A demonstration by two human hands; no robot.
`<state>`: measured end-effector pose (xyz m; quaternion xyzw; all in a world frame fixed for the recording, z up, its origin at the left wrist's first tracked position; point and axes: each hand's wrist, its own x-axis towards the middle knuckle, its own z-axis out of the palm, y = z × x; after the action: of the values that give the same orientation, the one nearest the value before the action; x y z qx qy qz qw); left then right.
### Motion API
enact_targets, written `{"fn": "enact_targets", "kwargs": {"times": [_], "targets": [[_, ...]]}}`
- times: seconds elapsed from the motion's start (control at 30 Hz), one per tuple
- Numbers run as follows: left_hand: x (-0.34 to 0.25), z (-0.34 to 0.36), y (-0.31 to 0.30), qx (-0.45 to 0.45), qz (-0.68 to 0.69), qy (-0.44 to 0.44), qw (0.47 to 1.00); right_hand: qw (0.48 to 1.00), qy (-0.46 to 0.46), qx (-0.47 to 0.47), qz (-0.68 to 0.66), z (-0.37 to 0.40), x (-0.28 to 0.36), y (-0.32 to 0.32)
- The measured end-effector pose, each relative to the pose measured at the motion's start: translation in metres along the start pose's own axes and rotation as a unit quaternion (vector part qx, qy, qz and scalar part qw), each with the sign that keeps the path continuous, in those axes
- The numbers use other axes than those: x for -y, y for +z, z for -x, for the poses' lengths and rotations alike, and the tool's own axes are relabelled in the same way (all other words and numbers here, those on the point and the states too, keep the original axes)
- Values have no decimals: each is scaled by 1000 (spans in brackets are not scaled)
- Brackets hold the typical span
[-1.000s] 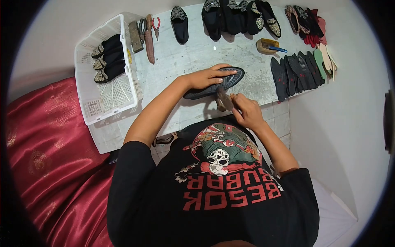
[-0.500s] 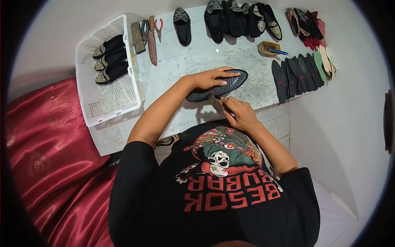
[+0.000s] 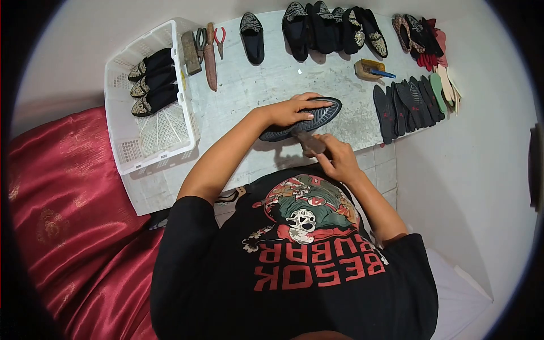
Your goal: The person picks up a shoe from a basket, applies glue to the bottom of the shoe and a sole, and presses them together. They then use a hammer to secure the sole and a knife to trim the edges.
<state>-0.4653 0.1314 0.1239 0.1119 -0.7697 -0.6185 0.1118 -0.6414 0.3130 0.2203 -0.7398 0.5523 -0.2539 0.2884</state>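
Observation:
My left hand (image 3: 290,110) lies over a black shoe (image 3: 326,115), whose ribbed sole faces up, and its fingers wrap across the middle of the sole. Below and to the right, my right hand (image 3: 335,156) is closed around a dark, worn tool (image 3: 311,144), which looks like a hammer or a blade. The tool's tip meets or overlaps the near edge of the shoe; whether it touches cannot be made out.
A white basket (image 3: 190,107) holds several decorated shoes. Pliers (image 3: 220,41), a sheathed knife (image 3: 210,62) and a block lie beside it. More shoes (image 3: 324,28), a small glue box (image 3: 367,69) and black soles (image 3: 384,116) lie along the table's far and right sides.
My right hand has shifted slightly to the right and down with the tool, which has swung toward the right. My left hand and the shoe have barely moved.

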Motion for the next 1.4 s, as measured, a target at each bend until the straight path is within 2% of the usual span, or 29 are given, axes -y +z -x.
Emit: {"fn": "enact_targets", "kwargs": {"times": [0.07, 0.13, 0.17, 0.2, 0.27, 0.3, 0.33, 0.4, 0.43, 0.53, 0.6, 0.7, 0.8, 0.93, 0.97, 1.07, 1.1, 1.2, 1.4], "targets": [[-7, 5, 6, -17, -46, -3, 999, 999, 9, -26, -29, 5, -1, -8], [-31, 13, 15, -96, -289, -49, 951, 994, 7, -103, -33, 7, -1, -21], [-30, 16, 24, -155, -285, -24, 946, 992, 30, -120, -28, 8, -1, -28], [-35, 18, 30, -154, -285, -22, 946, 992, 31, -120, -26, 10, -4, -33], [-47, 23, 40, -230, -282, -78, 928, 982, 49, -184, -12, 10, -9, -42], [-51, 24, 49, -292, -292, -69, 908, 976, 92, -196, -30, 11, -13, -42], [-46, 24, 55, -291, -292, -67, 909, 976, 92, -197, -29, 9, -14, -44], [-35, 22, 68, -398, -261, 3, 879, 963, 98, -240, -70, 0, -13, -48], [-39, 23, 71, -428, -295, 17, 854, 962, 87, -247, -76, -6, -10, -47], [-27, 26, 78, -439, -296, 16, 848, 968, 124, -199, -93, -29, -1, -50], [-31, 28, 80, -433, -324, 10, 841, 975, 100, -192, -52, -47, -12, -46], [-44, 35, 91, -439, -367, -15, 820, 987, 143, -62, -32, -75, 6, -45], [-38, 40, 101, -453, -380, -36, 806, 993, 115, -17, -14, -92, 5, -36], [-30, 39, 107, -455, -353, -36, 817, 988, 139, 48, 49, -107, -1, -35], [-31, 39, 106, -461, -353, -30, 814, 994, 93, 23, 58, -105, -2, -35], [-30, 40, 105, -465, -355, -26, 810, 995, 100, 3, 23, -100, 4, -38], [-30, 40, 105, -467, -355, -27, 810, 993, 100, 27, 56, -99, 0, -39], [-29, 34, 104, -487, -333, -12, 807, 994, 82, 9, 72, -93, -8, -43], [-36, 34, 101, -442, -360, -17, 821, 988, 139, -31, 54, -75, -13, -62]]}}
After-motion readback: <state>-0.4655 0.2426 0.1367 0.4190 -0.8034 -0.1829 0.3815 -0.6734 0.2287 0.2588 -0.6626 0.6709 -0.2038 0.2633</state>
